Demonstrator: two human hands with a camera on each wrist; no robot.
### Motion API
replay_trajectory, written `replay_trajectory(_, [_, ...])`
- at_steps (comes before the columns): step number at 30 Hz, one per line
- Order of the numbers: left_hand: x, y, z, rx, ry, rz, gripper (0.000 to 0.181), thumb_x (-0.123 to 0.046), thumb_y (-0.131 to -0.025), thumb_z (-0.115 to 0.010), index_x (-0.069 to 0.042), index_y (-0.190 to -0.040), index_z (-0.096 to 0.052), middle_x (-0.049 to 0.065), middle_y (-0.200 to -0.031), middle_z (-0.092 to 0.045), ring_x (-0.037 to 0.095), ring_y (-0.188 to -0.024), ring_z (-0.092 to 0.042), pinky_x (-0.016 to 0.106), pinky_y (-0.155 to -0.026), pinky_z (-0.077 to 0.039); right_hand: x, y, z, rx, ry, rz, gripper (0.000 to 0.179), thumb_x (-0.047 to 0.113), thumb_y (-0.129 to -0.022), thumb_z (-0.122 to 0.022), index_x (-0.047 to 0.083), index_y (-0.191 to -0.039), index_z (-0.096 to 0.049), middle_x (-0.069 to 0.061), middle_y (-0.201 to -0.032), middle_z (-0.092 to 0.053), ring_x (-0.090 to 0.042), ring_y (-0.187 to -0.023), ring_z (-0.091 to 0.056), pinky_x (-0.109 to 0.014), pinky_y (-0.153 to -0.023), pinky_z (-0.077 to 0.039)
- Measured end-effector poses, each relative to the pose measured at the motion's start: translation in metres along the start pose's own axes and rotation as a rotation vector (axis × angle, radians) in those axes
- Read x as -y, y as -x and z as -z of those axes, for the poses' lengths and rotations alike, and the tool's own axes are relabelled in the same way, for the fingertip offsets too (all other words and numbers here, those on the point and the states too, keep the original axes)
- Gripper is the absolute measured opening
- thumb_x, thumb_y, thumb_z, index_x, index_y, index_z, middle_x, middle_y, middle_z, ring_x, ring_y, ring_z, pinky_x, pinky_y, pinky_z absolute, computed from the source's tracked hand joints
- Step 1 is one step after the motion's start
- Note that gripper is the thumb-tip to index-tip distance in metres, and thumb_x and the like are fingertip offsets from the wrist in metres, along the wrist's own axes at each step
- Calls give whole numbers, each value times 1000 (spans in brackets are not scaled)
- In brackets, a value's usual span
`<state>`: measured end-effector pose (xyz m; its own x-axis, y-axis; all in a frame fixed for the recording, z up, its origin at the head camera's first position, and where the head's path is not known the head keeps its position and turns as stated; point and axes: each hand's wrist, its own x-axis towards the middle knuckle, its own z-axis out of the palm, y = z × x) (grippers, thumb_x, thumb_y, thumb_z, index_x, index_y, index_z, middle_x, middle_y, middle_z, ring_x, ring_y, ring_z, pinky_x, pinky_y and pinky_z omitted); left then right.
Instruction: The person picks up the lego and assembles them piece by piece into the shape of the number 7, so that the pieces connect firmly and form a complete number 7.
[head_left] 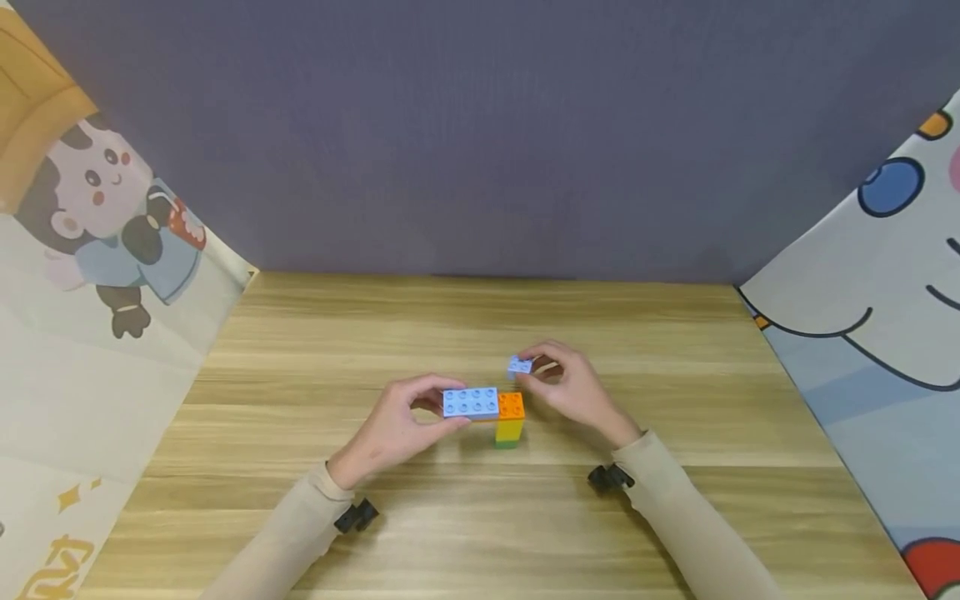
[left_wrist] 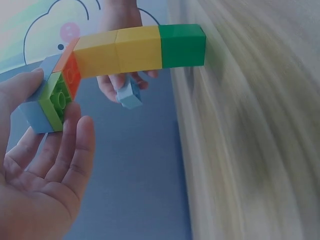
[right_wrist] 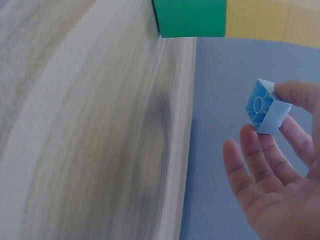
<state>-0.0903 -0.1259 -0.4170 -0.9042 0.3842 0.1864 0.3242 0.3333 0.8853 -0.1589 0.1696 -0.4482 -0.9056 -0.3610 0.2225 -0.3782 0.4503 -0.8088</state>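
A brick tower stands on the wooden table, with a dark green brick (left_wrist: 182, 46) at its foot. Above that come two yellow bricks (left_wrist: 120, 52) and an orange brick (head_left: 512, 406). To the left at the top, a long light blue brick (head_left: 470, 403) sticks out past the column; the left wrist view shows a lime green brick (left_wrist: 56, 100) under it. My left hand (head_left: 393, 429) grips the long blue brick between thumb and fingers. Just beyond the tower on the right, my right hand (head_left: 573, 392) pinches a small light blue brick (right_wrist: 270, 112), apart from the tower, its hollow underside showing.
The wood-grain table (head_left: 375, 325) runs back to a grey-blue wall panel (head_left: 480, 142). Side panels with cartoon prints, a left panel (head_left: 75, 367) and a right panel (head_left: 817, 383), flank it. Black devices, a left one (head_left: 356, 516) and a right one (head_left: 611, 477), sit at the wrists.
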Motion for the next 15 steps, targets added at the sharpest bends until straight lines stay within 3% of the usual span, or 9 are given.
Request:
replay_trajectory(4, [-2,-1,0,18,-19,-8,38,-16,-90,-87,-15,-126,-76,-2,-113,-79,11,-90,-71,45,-88,-65,0,5,3,-27,-45,5,24,14,-93,-83,13,-116,-76,-4,-112,-75,-30,-99,-73,-37,-85,-67])
replay_trajectory(9, [-4,-2,-2,31,-40,-64,40,-15,-91,-86,-15,-129,-75,1,-120,-78,11,-93,-71,46,-88,-66,3,9,6,-47,-67,0,25,13,-93,-84,12,-117,-76,-5,-113,-76,-25,-98,-73,-33,-85,-66])
replay_trajectory(15, [-5,-4,-4,28,-66,-94,42,-11,-90,-86,-14,-130,-76,2,-120,-78,10,-95,-72,41,-87,-66,10,15,11,-53,-76,4,28,11,-92,-83,10,-119,-76,-8,-114,-76,-23,-97,-73,-33,-85,-66])
